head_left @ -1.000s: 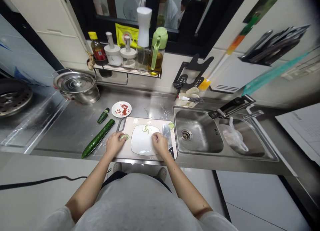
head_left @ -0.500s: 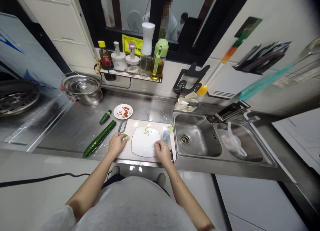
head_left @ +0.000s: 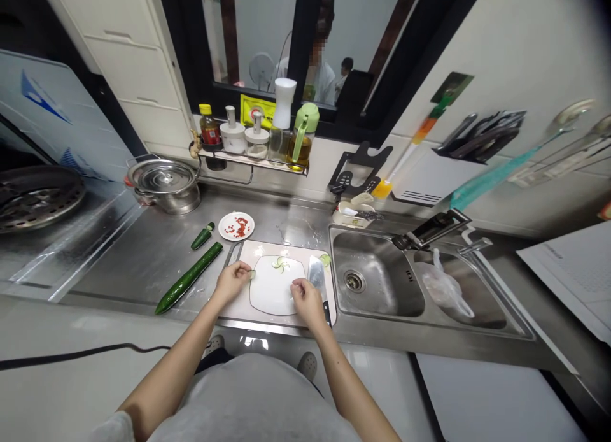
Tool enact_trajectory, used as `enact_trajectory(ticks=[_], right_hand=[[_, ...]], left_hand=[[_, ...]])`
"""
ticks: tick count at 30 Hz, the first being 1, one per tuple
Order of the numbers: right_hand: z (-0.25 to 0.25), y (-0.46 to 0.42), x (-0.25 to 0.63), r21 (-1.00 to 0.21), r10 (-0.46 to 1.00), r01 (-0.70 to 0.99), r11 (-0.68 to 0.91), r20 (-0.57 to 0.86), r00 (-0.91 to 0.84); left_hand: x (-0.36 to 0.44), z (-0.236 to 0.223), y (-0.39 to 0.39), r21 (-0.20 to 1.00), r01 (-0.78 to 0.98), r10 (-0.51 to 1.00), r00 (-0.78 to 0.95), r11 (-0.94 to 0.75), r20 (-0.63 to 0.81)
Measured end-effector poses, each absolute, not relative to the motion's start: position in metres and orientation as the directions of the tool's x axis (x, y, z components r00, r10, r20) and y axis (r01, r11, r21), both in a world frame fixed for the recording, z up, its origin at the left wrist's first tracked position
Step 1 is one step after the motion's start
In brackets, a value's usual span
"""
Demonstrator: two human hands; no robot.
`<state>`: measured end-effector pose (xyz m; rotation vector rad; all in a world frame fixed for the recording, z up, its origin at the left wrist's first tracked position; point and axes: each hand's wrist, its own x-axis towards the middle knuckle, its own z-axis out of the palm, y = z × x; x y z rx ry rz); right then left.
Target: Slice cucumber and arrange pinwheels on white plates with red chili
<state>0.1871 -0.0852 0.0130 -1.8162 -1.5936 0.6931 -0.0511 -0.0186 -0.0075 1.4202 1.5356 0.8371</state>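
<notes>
My left hand (head_left: 233, 281) pinches a thin cucumber slice (head_left: 252, 274) at the left edge of a white plate (head_left: 277, 295). The plate lies on a pale cutting board (head_left: 244, 307) and bears a few curled cucumber slices (head_left: 280, 263) near its far side. Over the plate's right edge, my right hand (head_left: 308, 303) has thumb and fingertips drawn together; anything between them is too small to make out. Just right of the plate is a kitchen knife (head_left: 316, 273) with a black handle, partly behind that hand. More cucumber slices (head_left: 325, 260) sit beside its blade.
Left of the board lie a long cucumber (head_left: 189, 278) and a short cucumber piece (head_left: 203, 236). A small plate (head_left: 223, 233) with red chopped bits stands behind. The sink (head_left: 382, 289) is at the right, a steel pot (head_left: 179, 199) at the back left, and a seasoning rack (head_left: 252, 160) above.
My left hand has lifted the cucumber slice off the board and brought it right to the plate's edge. My right hand has shifted slightly left, and the camera view has tilted up.
</notes>
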Motion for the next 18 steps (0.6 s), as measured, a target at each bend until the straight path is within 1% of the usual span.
enact_trajectory(ticks=[2, 4, 7, 9, 11, 14, 18], right_hand=[[0.023, -0.076, 0.181, -0.790, 0.994, 0.609, -0.069, 0.000, 0.113], [0.036, -0.065, 0.173, -0.857, 0.995, 0.512, -0.062, -0.014, 0.097], [0.056, -0.052, 0.161, -0.931, 1.000, 0.364, -0.016, -0.009, 0.023], [0.068, -0.047, 0.155, -0.955, 0.999, 0.294, 0.022, 0.009, -0.044], [0.076, -0.044, 0.151, -0.969, 0.997, 0.243, 0.043, 0.026, -0.075], [0.082, -0.042, 0.149, -0.982, 0.999, 0.184, 0.033, 0.026, -0.040], [0.084, -0.042, 0.150, -0.995, 1.000, 0.102, -0.017, -0.014, 0.026]], left_hand=[[-0.045, 0.008, -0.016, 0.968, 0.209, 0.980, 0.110, 0.141, -0.167], [-0.038, 0.027, -0.014, 0.981, 0.132, 0.967, 0.192, 0.142, -0.165], [-0.029, 0.054, -0.013, 0.993, 0.080, 0.953, 0.283, 0.091, -0.110], [-0.025, 0.067, -0.012, 0.997, 0.059, 0.939, 0.338, 0.045, -0.062], [-0.022, 0.076, -0.011, 0.998, 0.055, 0.928, 0.371, 0.007, -0.027], [-0.018, 0.081, -0.009, 0.999, 0.053, 0.928, 0.373, -0.011, -0.009], [-0.013, 0.081, -0.010, 1.000, 0.003, 0.933, 0.359, 0.021, -0.020]])
